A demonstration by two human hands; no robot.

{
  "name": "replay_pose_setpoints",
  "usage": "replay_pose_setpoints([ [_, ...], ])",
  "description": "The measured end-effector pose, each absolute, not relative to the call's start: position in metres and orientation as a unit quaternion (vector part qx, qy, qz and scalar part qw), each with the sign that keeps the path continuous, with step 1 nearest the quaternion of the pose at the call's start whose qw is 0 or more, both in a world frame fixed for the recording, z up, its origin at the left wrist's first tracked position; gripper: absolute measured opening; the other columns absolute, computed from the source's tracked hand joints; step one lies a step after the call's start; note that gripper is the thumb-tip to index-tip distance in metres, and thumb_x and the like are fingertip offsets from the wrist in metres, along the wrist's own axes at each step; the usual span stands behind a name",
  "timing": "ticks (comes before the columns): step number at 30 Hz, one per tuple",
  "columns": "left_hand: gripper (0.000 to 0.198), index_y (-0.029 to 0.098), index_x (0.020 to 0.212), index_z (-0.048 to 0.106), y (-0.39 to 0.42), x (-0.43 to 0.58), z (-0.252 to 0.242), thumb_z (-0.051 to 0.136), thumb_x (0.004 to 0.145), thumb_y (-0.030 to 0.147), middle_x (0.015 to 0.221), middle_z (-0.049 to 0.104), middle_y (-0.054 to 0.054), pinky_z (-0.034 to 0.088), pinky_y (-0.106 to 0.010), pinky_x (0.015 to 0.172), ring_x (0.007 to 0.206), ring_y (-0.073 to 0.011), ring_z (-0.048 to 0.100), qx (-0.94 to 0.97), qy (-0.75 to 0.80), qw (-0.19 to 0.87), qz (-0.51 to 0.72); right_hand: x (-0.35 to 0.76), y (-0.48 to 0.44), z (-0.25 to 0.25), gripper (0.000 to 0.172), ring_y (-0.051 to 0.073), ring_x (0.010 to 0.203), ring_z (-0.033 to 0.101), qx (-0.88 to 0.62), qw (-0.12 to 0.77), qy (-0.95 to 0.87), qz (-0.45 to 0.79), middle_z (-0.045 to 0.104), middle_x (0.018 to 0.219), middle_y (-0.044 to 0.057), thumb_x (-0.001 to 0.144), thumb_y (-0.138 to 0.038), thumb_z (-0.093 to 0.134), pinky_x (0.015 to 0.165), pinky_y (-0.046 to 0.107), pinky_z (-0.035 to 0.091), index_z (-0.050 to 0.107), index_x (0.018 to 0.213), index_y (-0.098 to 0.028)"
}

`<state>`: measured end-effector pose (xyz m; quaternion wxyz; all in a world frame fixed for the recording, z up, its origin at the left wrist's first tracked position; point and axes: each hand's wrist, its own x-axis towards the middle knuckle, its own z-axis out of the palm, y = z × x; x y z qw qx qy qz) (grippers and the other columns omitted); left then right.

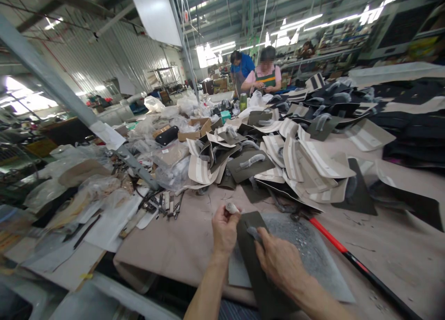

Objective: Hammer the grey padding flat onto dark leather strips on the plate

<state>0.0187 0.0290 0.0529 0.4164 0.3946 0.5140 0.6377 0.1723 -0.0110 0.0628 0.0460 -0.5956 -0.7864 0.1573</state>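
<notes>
Plainly early going, judging by the spread: only one dark olive piece (247, 257) in hand, flat on the grey mat (313, 255) at 6 o'clock, close to the near edge of the worktop (174, 246). Left hand (225, 229) at 9 o'clock of that piece, grip closed around a small white stick (232, 208), tip pointing up and away. Right hand (278, 259) palm-down on the piece, fingertips (260, 236) pinning a small grey tab (253, 230) near its top end. Grip flat and pressing rather than wrapped round anything. Beyond, from 12 to 2 o'clock, a big loose heap of cut pieces (295, 157), dark and cream, several with a grey tab showing; no telling from here which count as finished. Red-and-black handle (347, 254) slanting off toward 4 o'clock, lying across the mat's far right edge. For room: bare worktop past the handle at 3 o'clock and a free strip at 9 o'clock, but crowded further left, with plastic bags (86, 185) and a scatter of small tools (167, 204) at 10 o'clock. Near edge of the worktop right under the wrists, mat reaching close to it. Two other people (266, 76) far off at 12 o'clock, well apart from these hands.
</notes>
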Motion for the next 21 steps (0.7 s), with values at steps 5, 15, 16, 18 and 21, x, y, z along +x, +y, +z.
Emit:
replay_pose_setpoints([
  [5, 0.027, 0.016, 0.1, 0.065, 0.038, 0.038, -0.004, 0.075, 0.077, 0.026, 0.091, 0.076, -0.007, 0.056, -0.029, 0.08, 0.085, -0.0205, 0.072, 0.363, 0.499, 0.481, 0.623, 0.168, -0.018, 0.036, 0.028, 0.031, 0.088, 0.073, -0.616, 0.052, -0.75, 0.236, 0.075, 0.093, 0.012, 0.103, -0.034, 0.042, 0.068, 0.035, 0.046, 0.064, 0.112, -0.018],
  [15, 0.02, 0.016, 0.096, 0.067, 0.044, 0.028, -0.029, 0.069, 0.087, 0.033, 0.093, 0.074, -0.008, 0.052, -0.031, 0.085, 0.089, -0.0216, 0.069, 0.444, 0.522, 0.453, 0.57, 0.204, -0.01, 0.029, 0.05, 0.024, 0.084, 0.068, -0.604, 0.197, -0.684, 0.358, 0.072, 0.091, 0.007, 0.097, -0.058, 0.04, 0.077, 0.036, 0.048, 0.065, 0.117, -0.019],
  [16, 0.019, 0.016, 0.095, 0.067, 0.044, 0.028, -0.028, 0.069, 0.087, 0.033, 0.092, 0.074, -0.008, 0.052, -0.031, 0.085, 0.088, -0.0213, 0.069, 0.45, 0.525, 0.45, 0.565, 0.219, -0.006, 0.025, 0.051, 0.025, 0.086, 0.067, -0.622, 0.223, -0.68, 0.317, 0.071, 0.095, 0.008, 0.096, -0.059, 0.04, 0.079, 0.038, 0.048, 0.065, 0.115, -0.019],
  [18, 0.018, 0.016, 0.094, 0.068, 0.043, 0.029, -0.025, 0.068, 0.087, 0.032, 0.091, 0.073, -0.007, 0.051, -0.03, 0.083, 0.087, -0.0208, 0.068, 0.457, 0.533, 0.445, 0.556, 0.257, 0.003, 0.012, 0.052, 0.029, 0.095, 0.065, -0.657, 0.262, -0.679, 0.196, 0.068, 0.105, 0.012, 0.094, -0.059, 0.039, 0.086, 0.042, 0.048, 0.065, 0.111, -0.017],
  [21, 0.017, 0.016, 0.093, 0.069, 0.043, 0.03, -0.02, 0.066, 0.087, 0.031, 0.089, 0.072, -0.006, 0.05, -0.03, 0.082, 0.086, -0.0208, 0.066, 0.47, 0.54, 0.438, 0.544, 0.32, 0.011, -0.011, 0.053, 0.036, 0.098, 0.062, -0.691, 0.232, -0.682, 0.055, 0.065, 0.105, 0.019, 0.092, -0.059, 0.037, 0.087, 0.049, 0.047, 0.064, 0.104, -0.015],
])
